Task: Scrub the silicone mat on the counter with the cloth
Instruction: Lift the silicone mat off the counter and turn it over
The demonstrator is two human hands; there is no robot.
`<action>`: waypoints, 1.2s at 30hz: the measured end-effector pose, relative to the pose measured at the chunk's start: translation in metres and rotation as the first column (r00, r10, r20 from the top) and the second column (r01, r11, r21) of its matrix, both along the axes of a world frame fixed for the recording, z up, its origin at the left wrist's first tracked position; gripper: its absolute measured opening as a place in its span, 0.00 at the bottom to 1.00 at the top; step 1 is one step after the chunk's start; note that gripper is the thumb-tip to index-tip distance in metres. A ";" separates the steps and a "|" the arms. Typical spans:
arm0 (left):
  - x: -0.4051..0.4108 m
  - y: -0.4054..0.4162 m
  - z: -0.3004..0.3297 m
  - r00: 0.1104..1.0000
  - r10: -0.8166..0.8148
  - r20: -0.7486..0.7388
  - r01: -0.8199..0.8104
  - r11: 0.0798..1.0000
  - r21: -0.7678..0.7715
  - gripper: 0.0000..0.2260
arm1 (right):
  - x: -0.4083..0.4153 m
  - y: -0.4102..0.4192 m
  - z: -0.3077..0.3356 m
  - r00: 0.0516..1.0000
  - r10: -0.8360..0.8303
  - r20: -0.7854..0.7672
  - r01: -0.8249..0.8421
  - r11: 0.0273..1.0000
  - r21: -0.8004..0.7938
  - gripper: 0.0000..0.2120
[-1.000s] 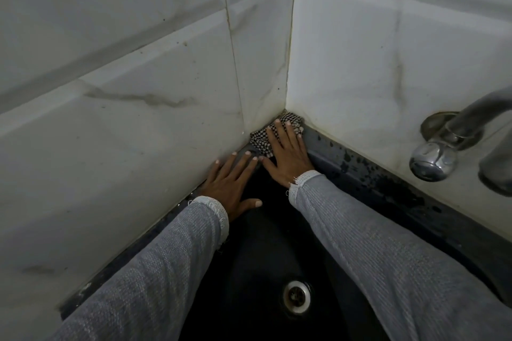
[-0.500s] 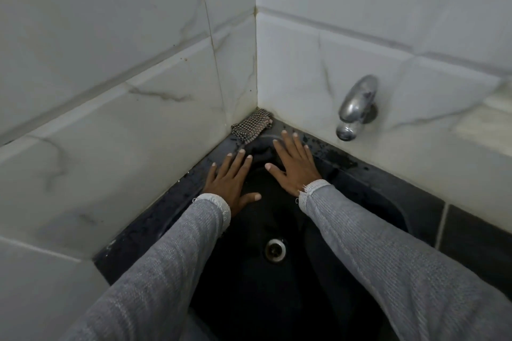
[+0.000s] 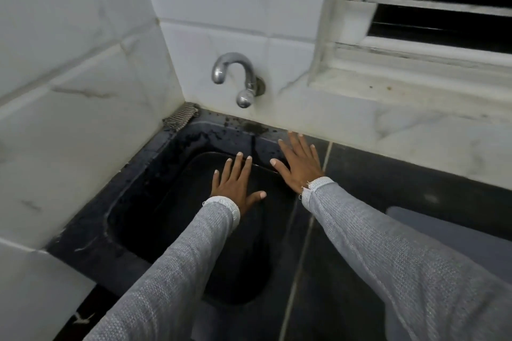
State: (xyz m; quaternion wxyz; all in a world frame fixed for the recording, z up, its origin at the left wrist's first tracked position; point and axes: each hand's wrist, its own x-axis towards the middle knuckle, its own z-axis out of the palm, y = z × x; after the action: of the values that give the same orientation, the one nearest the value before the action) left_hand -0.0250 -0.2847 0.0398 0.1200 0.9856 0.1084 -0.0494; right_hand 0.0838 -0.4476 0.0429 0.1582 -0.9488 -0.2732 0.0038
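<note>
Tiled corner, dark sink [image 3: 138, 191]: both hands, left [image 3: 235, 188] and right [image 3: 300, 162], hover with fingers spread, empty; cloth [image 3: 181, 117] lies unheld in the corner, so scrubbing may stall.

The checked cloth [image 3: 180, 118] lies bunched in the far corner where the two tiled walls meet, at about eleven o'clock from my hands and well apart from them. A grey, flat mat [image 3: 454, 232] with a rounded corner lies on the dark table at about three o'clock; my right sleeve hides its near part.
</note>
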 end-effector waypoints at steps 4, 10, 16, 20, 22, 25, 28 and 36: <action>0.000 -0.078 -0.006 0.998 -0.059 -0.016 0.058 0.998 -0.025 0.41 | -0.016 -0.090 -0.004 0.997 -0.078 -0.015 0.077 0.997 -0.014 0.30; 0.003 -0.198 -0.011 0.984 -0.174 -0.035 0.172 0.984 -0.043 0.40 | -0.039 -0.219 -0.010 0.974 -0.226 -0.017 0.225 0.973 -0.049 0.30; 0.004 -0.297 -0.019 0.958 -0.284 -0.049 0.280 0.958 -0.069 0.41 | -0.064 -0.332 -0.011 0.945 -0.325 -0.040 0.323 0.945 -0.054 0.31; 0.000 -0.350 -0.026 0.944 -0.324 -0.059 0.320 0.945 -0.067 0.41 | -0.085 -0.398 -0.013 0.913 -0.403 -0.060 0.400 0.915 -0.057 0.31; -0.004 -0.371 -0.031 0.936 -0.346 -0.066 0.342 0.938 -0.061 0.40 | -0.094 -0.429 -0.015 0.891 -0.447 -0.080 0.443 0.895 -0.062 0.31; -0.012 -0.393 -0.040 0.929 -0.354 -0.102 0.351 0.935 -0.054 0.40 | -0.108 -0.470 -0.023 0.849 -0.516 -0.116 0.512 0.856 -0.064 0.31; -0.018 -0.402 -0.046 0.921 -0.354 -0.162 0.350 0.935 -0.055 0.39 | -0.120 -0.501 -0.035 0.803 -0.578 -0.144 0.574 0.816 -0.071 0.31; -0.024 -0.393 -0.056 0.937 -0.292 -0.193 0.286 0.956 -0.060 0.39 | -0.132 -0.527 -0.054 0.764 -0.612 -0.204 0.613 0.787 -0.068 0.31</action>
State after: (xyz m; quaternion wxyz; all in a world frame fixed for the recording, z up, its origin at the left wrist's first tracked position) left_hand -0.0492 -0.6778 -0.0161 0.1153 0.9789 -0.0269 -0.1666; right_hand -0.0478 -0.9749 -0.0115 0.1806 -0.9795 0.0701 0.0543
